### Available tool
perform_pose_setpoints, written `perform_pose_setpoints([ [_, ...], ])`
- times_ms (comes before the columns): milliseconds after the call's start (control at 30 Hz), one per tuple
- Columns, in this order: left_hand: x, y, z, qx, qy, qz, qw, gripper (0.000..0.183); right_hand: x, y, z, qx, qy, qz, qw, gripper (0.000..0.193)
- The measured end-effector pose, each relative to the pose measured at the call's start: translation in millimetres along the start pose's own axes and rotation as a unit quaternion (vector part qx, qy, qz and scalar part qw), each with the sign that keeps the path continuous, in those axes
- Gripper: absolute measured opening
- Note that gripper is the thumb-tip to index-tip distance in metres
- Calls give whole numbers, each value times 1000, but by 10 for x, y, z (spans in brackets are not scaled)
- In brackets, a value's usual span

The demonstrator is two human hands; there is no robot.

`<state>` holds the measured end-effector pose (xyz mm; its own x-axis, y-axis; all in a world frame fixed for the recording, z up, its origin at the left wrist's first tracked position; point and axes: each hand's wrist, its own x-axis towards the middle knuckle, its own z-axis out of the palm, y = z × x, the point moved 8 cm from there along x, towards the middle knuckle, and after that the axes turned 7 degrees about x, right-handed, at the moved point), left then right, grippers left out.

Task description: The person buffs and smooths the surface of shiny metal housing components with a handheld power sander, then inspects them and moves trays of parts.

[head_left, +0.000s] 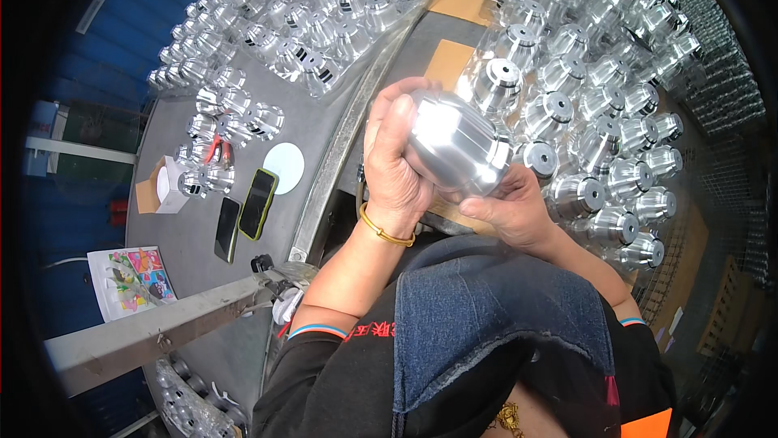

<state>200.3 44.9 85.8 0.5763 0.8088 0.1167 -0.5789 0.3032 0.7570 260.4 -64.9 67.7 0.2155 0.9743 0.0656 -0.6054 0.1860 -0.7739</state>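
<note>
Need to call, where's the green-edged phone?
Head view, left: the green-edged phone lies on the table, between the other phone and pale disc.

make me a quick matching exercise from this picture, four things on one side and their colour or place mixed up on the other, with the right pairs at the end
Things
1. metal part
2. bracelet
3. round disc
4. denim cloth

Colour or place
A. pale, lying on the grey table
B. dark blue, with a frayed edge
C. held between the left hand and right hand
D. gold-coloured, worn at the left wrist

Right pairs: 1-C, 2-D, 3-A, 4-B
</note>
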Motion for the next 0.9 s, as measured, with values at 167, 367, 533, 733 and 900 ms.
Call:
perform_pose_setpoints([
  [167,-20,10,48,59,26,-3,998,45,62,-23,-80,115,12,11,993,30],
  [367,-31,-62,43,5,47,-30,998,52,167,44,-241,273,18,42,961,42],
  [533,-20,-65,67,13,30,-27,999,52,166,70,-287,293,21,55,954,44],
  [733,-22,-87,56,14,38,-25,999,50,170,84,-294,297,6,63,953,43],
  [900,-17,-95,77,32,34,-13,999,49,146,29,-248,269,-15,43,962,45],
])
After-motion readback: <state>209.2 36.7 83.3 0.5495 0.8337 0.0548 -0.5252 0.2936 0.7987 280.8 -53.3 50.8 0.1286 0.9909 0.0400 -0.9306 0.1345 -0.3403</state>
